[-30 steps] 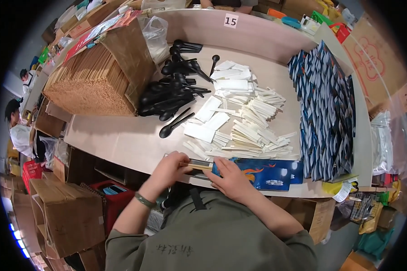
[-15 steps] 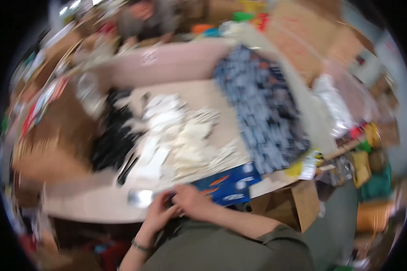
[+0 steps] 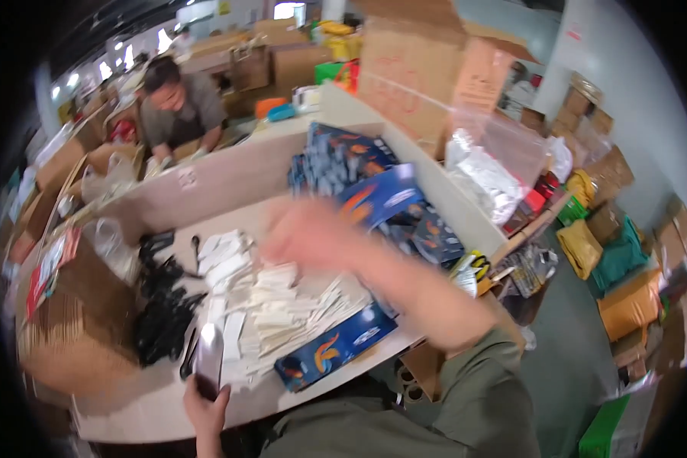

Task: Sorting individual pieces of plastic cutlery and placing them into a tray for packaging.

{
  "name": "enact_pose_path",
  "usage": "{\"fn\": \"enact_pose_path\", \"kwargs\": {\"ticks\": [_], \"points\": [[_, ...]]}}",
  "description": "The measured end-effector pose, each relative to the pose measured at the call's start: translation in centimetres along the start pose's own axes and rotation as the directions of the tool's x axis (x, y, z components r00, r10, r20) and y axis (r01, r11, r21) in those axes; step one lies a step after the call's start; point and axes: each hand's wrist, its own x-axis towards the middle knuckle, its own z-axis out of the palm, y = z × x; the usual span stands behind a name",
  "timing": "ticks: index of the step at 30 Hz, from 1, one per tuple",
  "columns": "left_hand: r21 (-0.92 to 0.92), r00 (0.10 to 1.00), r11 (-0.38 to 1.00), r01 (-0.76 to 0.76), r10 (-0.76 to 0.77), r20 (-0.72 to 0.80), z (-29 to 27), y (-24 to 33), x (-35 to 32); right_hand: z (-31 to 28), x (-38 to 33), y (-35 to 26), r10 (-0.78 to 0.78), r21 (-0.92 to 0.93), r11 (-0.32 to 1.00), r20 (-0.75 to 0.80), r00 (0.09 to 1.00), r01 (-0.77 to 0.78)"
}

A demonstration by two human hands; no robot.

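My left hand is closed round the lower end of a long, flat, shiny silver-grey object near the front edge of the table. Its exact kind does not show. My right hand, smeared by motion, is stretched out over the white and cream flat pieces; whether it holds anything is unclear. In front of me a blue printed box lies at the table edge. Beyond my right forearm, another blue printed packet is tilted on a pile of blue patterned packets.
Black small items lie in a heap on the left, beside a cardboard box. Low boards wall the table. A co-worker bends over behind it. Parcels and a large carton stand to the right.
My hands were together at the front edge; now they are apart. The right has swung forward over the table, the left keeps the silver-grey object. The view has tilted upward.
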Motion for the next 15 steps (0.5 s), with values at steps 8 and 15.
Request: {"fn": "enact_pose_path", "kwargs": {"ticks": [8,15], "points": [[-0.379,0.665,0.816,0.436,-0.008,0.746,5.1,0.5,-3.2,9.9,-11.1,6.3,-0.366,0.031,0.923,0.378,0.85,0.383],[-0.311,0.649,0.917,0.25,0.08,0.757,6.6,2.8,-3.9,19.9,-13.9,4.8,-0.379,-0.077,0.892,0.411,0.829,0.446]]}}
